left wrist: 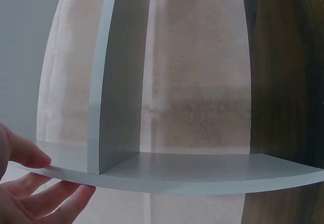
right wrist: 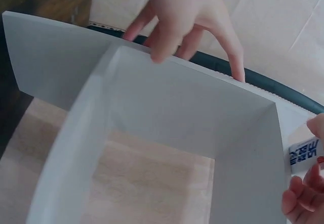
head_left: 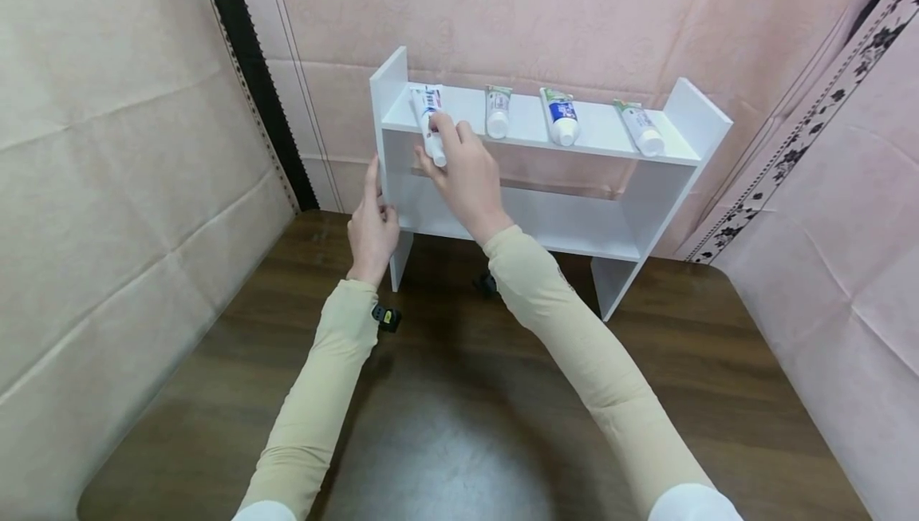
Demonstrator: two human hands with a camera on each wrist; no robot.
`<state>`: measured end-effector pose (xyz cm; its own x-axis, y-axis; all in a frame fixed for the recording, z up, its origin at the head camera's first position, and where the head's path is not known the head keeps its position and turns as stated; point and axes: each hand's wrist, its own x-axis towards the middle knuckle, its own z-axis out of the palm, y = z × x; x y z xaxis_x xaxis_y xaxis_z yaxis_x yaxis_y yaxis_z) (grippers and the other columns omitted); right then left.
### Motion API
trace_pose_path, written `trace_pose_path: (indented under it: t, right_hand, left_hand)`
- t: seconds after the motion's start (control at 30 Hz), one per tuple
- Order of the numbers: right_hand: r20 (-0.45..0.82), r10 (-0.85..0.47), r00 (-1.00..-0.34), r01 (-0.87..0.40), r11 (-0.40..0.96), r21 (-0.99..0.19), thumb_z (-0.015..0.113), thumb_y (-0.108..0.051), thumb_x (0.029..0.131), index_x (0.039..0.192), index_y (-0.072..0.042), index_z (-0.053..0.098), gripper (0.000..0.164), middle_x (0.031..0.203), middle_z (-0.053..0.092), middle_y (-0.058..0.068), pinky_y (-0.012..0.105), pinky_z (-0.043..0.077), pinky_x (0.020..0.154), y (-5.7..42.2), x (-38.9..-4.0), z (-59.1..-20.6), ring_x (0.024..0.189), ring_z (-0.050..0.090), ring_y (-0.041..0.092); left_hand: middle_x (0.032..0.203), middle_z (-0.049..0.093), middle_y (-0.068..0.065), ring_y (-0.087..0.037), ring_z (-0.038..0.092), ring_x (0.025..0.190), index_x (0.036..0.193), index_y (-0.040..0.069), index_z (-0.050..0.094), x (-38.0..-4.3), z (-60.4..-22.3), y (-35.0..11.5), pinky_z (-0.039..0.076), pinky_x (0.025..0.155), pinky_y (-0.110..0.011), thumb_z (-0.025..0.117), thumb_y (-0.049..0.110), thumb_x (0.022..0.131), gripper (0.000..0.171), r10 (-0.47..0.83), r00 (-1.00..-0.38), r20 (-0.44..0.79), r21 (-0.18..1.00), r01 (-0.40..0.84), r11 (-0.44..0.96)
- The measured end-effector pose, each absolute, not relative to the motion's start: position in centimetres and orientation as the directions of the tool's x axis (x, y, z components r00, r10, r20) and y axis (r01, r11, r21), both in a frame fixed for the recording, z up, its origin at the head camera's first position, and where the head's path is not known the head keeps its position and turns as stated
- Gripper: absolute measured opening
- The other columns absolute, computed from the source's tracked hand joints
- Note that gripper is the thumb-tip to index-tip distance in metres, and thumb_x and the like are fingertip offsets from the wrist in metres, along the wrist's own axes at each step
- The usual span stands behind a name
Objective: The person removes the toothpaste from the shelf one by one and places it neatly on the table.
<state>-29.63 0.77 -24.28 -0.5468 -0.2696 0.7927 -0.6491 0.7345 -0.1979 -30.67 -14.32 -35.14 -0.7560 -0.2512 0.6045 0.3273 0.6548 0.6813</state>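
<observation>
A white two-tier shelf unit (head_left: pixel 546 218) stands on the table against the cloth wall. My left hand (head_left: pixel 373 235) grips the edge of its left side panel; in the left wrist view the thumb (left wrist: pixel 29 154) lies on one face and the fingers on the other. At the left end of the top board, my right hand (head_left: pixel 470 178) pinches a white toothpaste tube (head_left: pixel 428 106) with blue print, cap toward me. Only part of that tube shows in the right wrist view. Three more tubes lie along the board: a white one (head_left: pixel 498 112), a blue-and-white one (head_left: pixel 562 116) and a green-and-white one (head_left: pixel 639 128).
Pinkish patterned cloth (head_left: pixel 560 10) hangs behind the shelf, with more cloth on both sides. The brown wooden table (head_left: pixel 431 425) spreads out in front. Below the top board runs a lower shelf board (head_left: pixel 567 222). A small black device (head_left: pixel 388 318) sits at my left wrist.
</observation>
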Motion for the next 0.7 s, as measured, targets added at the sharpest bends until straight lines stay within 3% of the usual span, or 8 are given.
trace_pose_path:
  t: [0.33, 0.5, 0.7]
  right_hand:
    - [0.817, -0.278, -0.505, -0.725, 0.650, -0.227, 0.061, -0.014, 0.093, 0.121, -0.004, 0.053, 0.031, 0.106, 0.064, 0.014, 0.034, 0.053, 0.072, 1.6, -27.6, -26.0, 0.086, 0.062, 0.023]
    - [0.841, -0.225, -0.492, -0.785, 0.533, -0.316, 0.063, -0.013, 0.091, 0.118, -0.002, 0.056, 0.030, 0.111, 0.066, 0.016, 0.035, 0.053, 0.073, 3.1, -25.9, -26.9, 0.088, 0.063, 0.024]
    - [0.825, -0.197, -0.529, -0.790, 0.469, -0.394, 0.066, -0.013, 0.089, 0.116, -0.004, 0.056, 0.031, 0.108, 0.066, 0.017, 0.034, 0.049, 0.067, 5.7, -22.6, -28.2, 0.081, 0.060, 0.024]
  left_hand:
    - [0.127, 0.063, -0.022, -0.035, 0.063, 0.071, 0.154, 0.033, 0.018, -31.0, -35.3, -13.9, 0.046, 0.062, -0.045, 0.055, 0.002, 0.092, 0.078, -0.279, -0.714, 0.642, 0.632, 0.288, 0.719]
    - [0.131, 0.061, -0.021, -0.038, 0.067, 0.079, 0.154, 0.034, 0.018, -31.0, -35.5, -14.0, 0.050, 0.068, -0.048, 0.056, 0.002, 0.092, 0.079, -0.281, -0.719, 0.636, 0.635, 0.280, 0.719]
    - [0.130, 0.061, -0.022, -0.039, 0.068, 0.086, 0.154, 0.031, 0.021, -30.9, -35.5, -14.0, 0.050, 0.070, -0.050, 0.058, 0.000, 0.091, 0.080, -0.277, -0.708, 0.649, 0.630, 0.297, 0.717]
